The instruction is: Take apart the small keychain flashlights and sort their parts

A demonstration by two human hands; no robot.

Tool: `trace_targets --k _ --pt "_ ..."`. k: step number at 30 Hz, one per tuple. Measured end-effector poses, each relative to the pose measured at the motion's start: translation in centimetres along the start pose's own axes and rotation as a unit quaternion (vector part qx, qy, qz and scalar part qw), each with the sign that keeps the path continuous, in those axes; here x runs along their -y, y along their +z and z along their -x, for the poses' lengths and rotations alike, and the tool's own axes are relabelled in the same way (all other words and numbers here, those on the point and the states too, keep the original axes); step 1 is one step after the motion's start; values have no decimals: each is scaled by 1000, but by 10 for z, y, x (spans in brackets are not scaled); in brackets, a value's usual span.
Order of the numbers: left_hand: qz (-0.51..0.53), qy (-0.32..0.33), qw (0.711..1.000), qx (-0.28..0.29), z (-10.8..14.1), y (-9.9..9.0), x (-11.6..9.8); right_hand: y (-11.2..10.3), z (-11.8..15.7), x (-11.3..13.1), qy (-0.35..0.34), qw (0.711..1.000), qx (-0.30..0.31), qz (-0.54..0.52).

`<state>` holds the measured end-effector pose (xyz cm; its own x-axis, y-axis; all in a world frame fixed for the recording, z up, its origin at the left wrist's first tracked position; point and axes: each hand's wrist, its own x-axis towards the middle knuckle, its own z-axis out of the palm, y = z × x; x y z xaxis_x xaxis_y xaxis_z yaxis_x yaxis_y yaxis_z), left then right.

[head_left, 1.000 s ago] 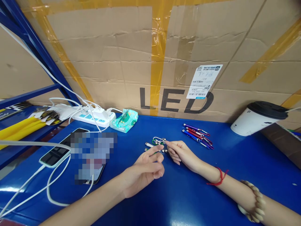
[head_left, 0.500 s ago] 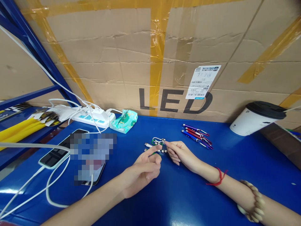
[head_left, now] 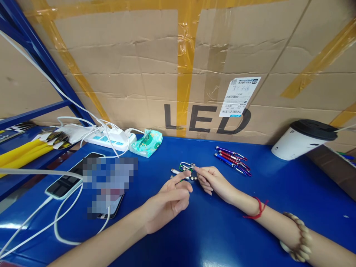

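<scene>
My left hand (head_left: 169, 204) hovers over the blue table with its index finger stretched toward a small metal pile and the other fingers loosely bent apart. Nothing shows in its grasp. Thumb and index of my right hand (head_left: 215, 181) are pinched at the end of a silver carabiner (head_left: 185, 165); whether they grip it or a smaller piece is too small to tell. Beneath lie a green carabiner (head_left: 181, 168), a silver cylindrical piece (head_left: 175, 171) and several small metal bits (head_left: 194, 178), partly hidden by my left fingers.
Several blue and red metal pen-like sticks with clips (head_left: 233, 160) lie right of the pile. A lidded paper cup (head_left: 299, 142) stands at far right. Phones (head_left: 71, 178), white cables, a power strip (head_left: 111, 140) and a teal tissue pack (head_left: 147, 144) occupy the left. A large carton (head_left: 155, 66) backs the table.
The fingers of my left hand have shifted slightly, with the bent ones a bit more spread. My right hand keeps its pinch in the same place.
</scene>
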<state>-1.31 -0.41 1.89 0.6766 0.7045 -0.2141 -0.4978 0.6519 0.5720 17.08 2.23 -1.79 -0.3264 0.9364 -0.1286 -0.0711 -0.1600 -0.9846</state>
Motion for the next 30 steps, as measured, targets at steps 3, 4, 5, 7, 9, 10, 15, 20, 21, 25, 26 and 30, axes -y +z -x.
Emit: trace_targets --k 3,4,5,7,9,10,15,20,21,25,26,30 --pt "2 -2 1000 -8 0 -2 0 0 0 1 0 1000 1 -2" --pt "-3 -5 1000 -16 -1 -2 0 1 1 1 0 1000 0 -2" --pt "-8 -6 1000 -24 -1 -3 0 1 1 1 0 1000 0 -3" --pt "-22 -12 999 -25 -1 -4 1 1 1 2 1 1000 -1 -3" --pt "-25 -11 999 -18 -1 -4 2 1 2 2 2 1000 0 -4" --pt "-22 -12 1000 -18 -1 -4 2 1 2 2 2 1000 0 -4" --pt "34 -3 999 4 -2 -5 0 0 1 1 2 1000 4 -7" --pt "104 -27 990 87 0 -4 -4 -1 0 0 1 1000 8 -7" --pt "110 -34 988 98 0 -4 -4 -1 0 0 1 1000 9 -7" --pt "127 -52 984 116 2 -5 -5 -1 0 0 4 1000 10 -7" --pt "125 -55 984 117 2 -6 -5 -1 0 0 5 1000 10 -6" --pt "109 -65 985 121 2 -8 -5 -1 0 -1 7 1000 9 -4"
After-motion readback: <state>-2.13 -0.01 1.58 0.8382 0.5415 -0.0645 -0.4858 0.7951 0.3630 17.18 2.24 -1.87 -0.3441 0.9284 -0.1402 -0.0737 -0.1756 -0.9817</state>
